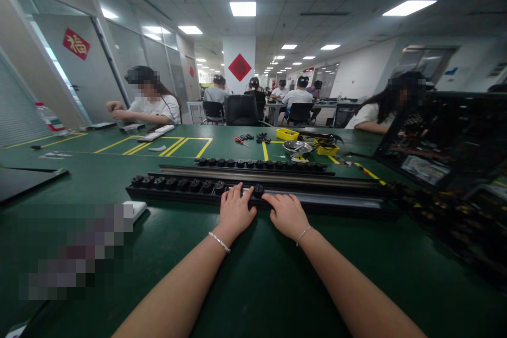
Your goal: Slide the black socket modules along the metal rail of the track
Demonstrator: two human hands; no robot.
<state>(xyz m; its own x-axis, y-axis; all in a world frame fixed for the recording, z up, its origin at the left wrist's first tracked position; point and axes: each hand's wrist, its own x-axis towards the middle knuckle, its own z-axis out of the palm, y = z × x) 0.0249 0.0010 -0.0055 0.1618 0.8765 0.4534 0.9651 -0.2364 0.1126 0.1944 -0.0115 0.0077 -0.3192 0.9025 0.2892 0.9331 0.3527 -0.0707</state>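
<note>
A long black rail (325, 202) lies across the green table in front of me, with a row of round black socket modules (170, 183) along its left part. One more black module (259, 190) sits in the channel between my hands, apart from that row. My left hand (236, 208) rests over the rail with fingers spread, its index fingertip beside the single module. From the other side, my right hand (288, 215) reaches a finger to the module's right edge, its thumb apart and the other fingers bent. Neither hand is closed around the module.
Behind lie another rail (269, 174) and a strip with modules (237, 163). Farther back are a metal bowl (297, 148), yellow bins (287, 134) and a screwdriver (242, 142). Dark parts (435, 206) pile up at right. People sit across the table and beyond.
</note>
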